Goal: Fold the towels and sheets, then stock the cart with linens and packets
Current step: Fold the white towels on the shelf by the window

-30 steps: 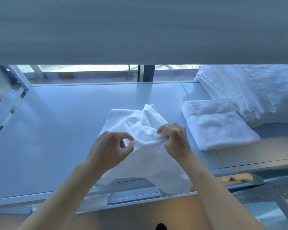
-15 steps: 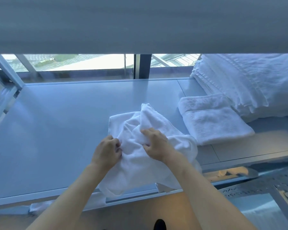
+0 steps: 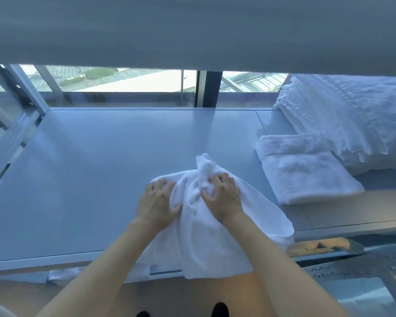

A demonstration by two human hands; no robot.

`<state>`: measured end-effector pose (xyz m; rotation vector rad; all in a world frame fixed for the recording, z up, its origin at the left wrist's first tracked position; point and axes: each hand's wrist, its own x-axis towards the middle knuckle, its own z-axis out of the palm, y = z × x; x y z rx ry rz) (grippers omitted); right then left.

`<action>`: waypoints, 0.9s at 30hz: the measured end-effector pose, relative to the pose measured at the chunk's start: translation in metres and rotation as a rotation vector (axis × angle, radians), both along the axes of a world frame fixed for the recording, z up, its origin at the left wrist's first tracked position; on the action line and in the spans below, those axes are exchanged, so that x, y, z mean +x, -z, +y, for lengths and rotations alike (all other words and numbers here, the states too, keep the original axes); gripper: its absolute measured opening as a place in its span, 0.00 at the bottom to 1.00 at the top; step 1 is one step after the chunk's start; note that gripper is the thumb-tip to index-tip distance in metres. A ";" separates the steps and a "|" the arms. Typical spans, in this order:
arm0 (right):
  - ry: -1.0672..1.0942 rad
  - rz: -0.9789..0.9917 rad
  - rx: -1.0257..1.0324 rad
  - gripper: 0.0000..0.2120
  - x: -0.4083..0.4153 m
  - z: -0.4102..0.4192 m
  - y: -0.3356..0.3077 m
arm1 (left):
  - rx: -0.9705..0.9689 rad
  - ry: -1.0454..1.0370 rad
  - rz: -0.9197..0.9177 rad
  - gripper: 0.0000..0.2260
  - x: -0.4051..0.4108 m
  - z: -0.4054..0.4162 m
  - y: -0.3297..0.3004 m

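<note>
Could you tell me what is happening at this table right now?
A person is working a crumpled white towel on a grey table. Both hands are on it: the left hand at its left edge, the right hand gripping the bunched middle. The towel's near part hangs over the table's front edge, so it is not yet folded. To the right lie a folded towel and, behind it, a stack of linens.
</note>
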<state>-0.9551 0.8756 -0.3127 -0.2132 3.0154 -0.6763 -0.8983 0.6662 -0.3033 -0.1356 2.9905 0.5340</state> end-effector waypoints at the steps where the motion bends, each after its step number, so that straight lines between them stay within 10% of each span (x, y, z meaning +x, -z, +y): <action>1: 0.016 0.022 -0.083 0.13 -0.003 -0.002 0.005 | 0.011 -0.025 0.007 0.29 -0.007 0.003 0.003; 6: 0.022 0.106 -0.199 0.06 -0.014 -0.001 -0.008 | 0.128 -0.045 0.087 0.06 -0.030 0.004 0.002; 12: 0.234 0.365 -0.224 0.04 -0.025 0.058 -0.051 | 0.163 -0.278 0.484 0.11 -0.014 -0.061 -0.010; 17: -0.078 -0.104 -0.032 0.23 0.014 0.019 -0.013 | -0.048 -0.285 0.117 0.14 0.002 -0.040 0.008; 22: -0.007 0.057 -0.086 0.10 0.019 -0.006 0.007 | 0.001 -0.006 0.371 0.23 -0.002 -0.024 -0.001; 27: -0.040 0.189 -0.105 0.06 0.017 -0.006 0.004 | 0.038 0.018 0.206 0.13 -0.012 -0.022 0.009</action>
